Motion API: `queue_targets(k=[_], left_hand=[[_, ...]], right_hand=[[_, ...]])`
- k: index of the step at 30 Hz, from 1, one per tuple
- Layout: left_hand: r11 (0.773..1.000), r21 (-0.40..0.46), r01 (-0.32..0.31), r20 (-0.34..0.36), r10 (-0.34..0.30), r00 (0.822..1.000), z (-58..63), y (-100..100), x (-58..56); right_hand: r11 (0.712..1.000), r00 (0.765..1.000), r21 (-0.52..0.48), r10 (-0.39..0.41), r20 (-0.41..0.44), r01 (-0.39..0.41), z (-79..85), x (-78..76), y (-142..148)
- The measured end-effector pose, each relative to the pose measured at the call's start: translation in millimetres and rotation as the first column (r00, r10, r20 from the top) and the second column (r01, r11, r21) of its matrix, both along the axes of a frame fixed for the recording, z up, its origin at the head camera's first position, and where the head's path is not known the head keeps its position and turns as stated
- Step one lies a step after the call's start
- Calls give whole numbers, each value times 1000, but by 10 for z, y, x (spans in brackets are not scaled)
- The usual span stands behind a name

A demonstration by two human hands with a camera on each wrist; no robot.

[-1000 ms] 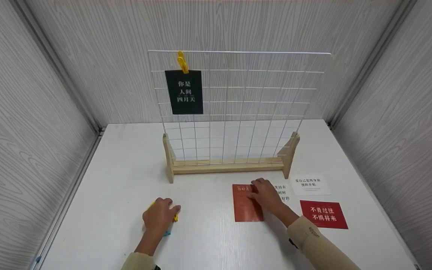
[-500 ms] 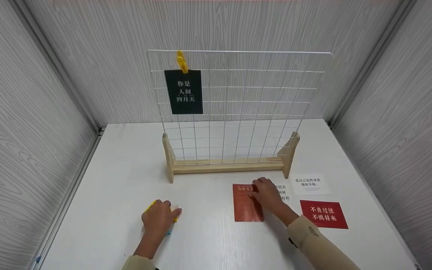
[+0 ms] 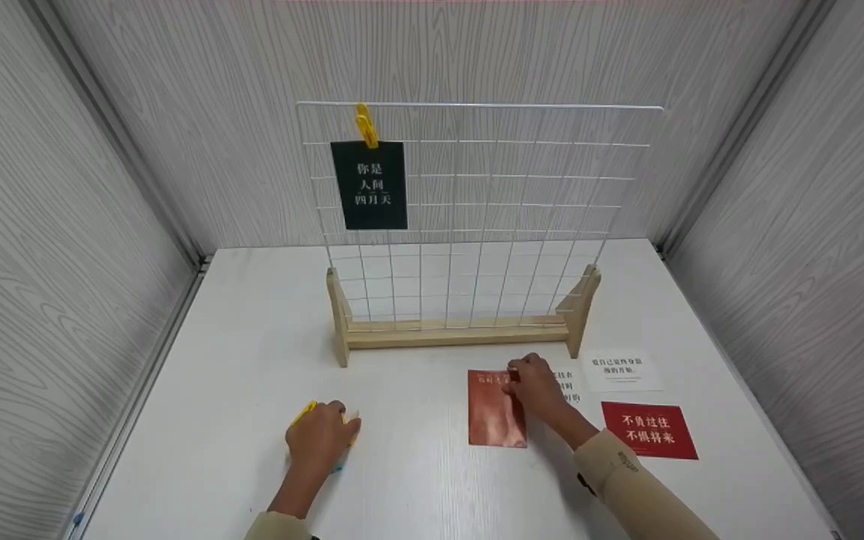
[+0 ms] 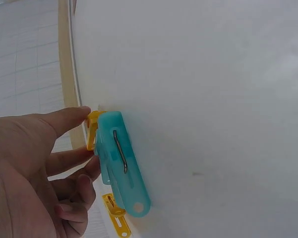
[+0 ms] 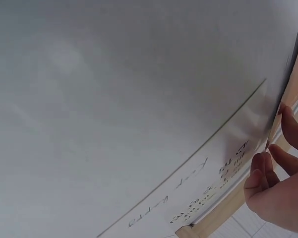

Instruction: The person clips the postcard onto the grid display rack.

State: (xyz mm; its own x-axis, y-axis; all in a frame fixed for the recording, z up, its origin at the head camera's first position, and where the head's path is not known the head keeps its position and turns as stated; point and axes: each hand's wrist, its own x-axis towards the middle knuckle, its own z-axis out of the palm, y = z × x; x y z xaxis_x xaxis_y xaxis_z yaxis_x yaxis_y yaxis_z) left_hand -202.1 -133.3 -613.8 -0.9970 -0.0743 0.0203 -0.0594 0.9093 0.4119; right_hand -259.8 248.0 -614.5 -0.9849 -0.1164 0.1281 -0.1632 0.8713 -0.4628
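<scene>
My left hand (image 3: pixel 319 439) is low on the left of the white table, thumb and index finger pinching a yellow clothespin (image 4: pixel 92 130). A teal clothespin (image 4: pixel 120 166) stands right against it in the left wrist view, and another yellow clothespin (image 4: pixel 116 215) shows below. Over on the right, my right hand (image 3: pixel 541 390) pinches the upper right edge of an orange-red card (image 3: pixel 493 420) between thumb and fingers. The right wrist view shows that card nearly edge-on. Partly under this hand lies a white card (image 5: pixel 198 183) with dark writing.
A white wire grid (image 3: pixel 469 177) stands in a wooden base (image 3: pixel 454 337) behind the hands. From its top left, a yellow clothespin (image 3: pixel 366 126) holds a dark green card (image 3: pixel 372 216). Another white card (image 3: pixel 623 379) and a red card (image 3: pixel 649 442) lie at the right.
The orange-red card now catches more light, and its near edge sits slightly lower in the head view. My right fingertips have shifted a little; the left hand has barely moved.
</scene>
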Motion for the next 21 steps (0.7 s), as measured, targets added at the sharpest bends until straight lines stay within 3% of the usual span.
queue_targets(k=[4, 11, 21], left_hand=[[999, 41, -10, -33, 11, 999, 10, 9, 0], [993, 120, -17, -78, 27, 997, 54, 57, -19], [971, 236, 29, -117, -1, 993, 68, 99, -15]], right_hand=[[998, 999, -68, -10, -31, 8, 7, -20, 28], [978, 997, -195, -59, 58, 69, 72, -53, 75], [973, 990, -208, -79, 117, 102, 94, -33, 110]])
